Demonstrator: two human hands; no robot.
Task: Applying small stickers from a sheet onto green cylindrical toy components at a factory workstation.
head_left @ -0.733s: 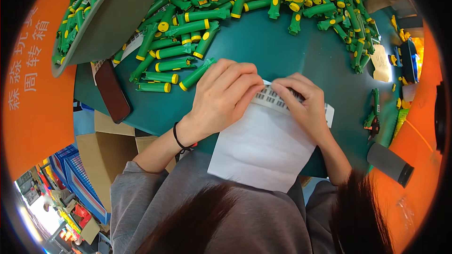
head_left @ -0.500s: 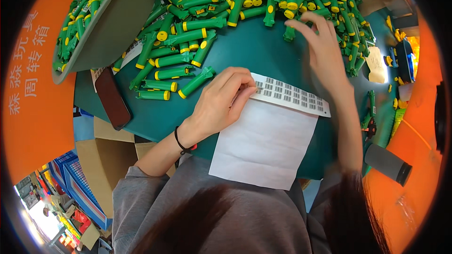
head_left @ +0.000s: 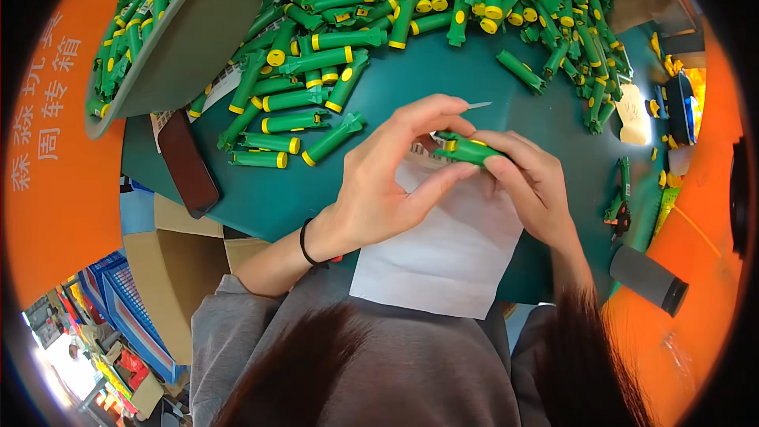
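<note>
Over the white sheet (head_left: 427, 269), my right hand (head_left: 534, 182) grips a green plastic tube (head_left: 466, 150) with yellow parts. My left hand (head_left: 387, 178) closes round the tube's other end between thumb and fingers. A thin pale sliver (head_left: 480, 105), seemingly a small label seen edge-on, sticks out at my left index fingertip. Beneath my hands, most of the sheet's printed label strip (head_left: 427, 156) is hidden. Another green tube (head_left: 521, 71) lies alone on the table just beyond my right hand.
Many green tubes (head_left: 340, 55) are heaped along the far side of the green table (head_left: 277, 198). A grey tub (head_left: 190, 47) of tubes tilts at far left, near a dark phone (head_left: 190, 166). At right lie scissors (head_left: 621, 217) and a grey cylinder (head_left: 648, 278).
My right hand has come back from the heap with a green tube. My left hand has left the label strip, rising to meet it. One tube near the heap now lies apart.
</note>
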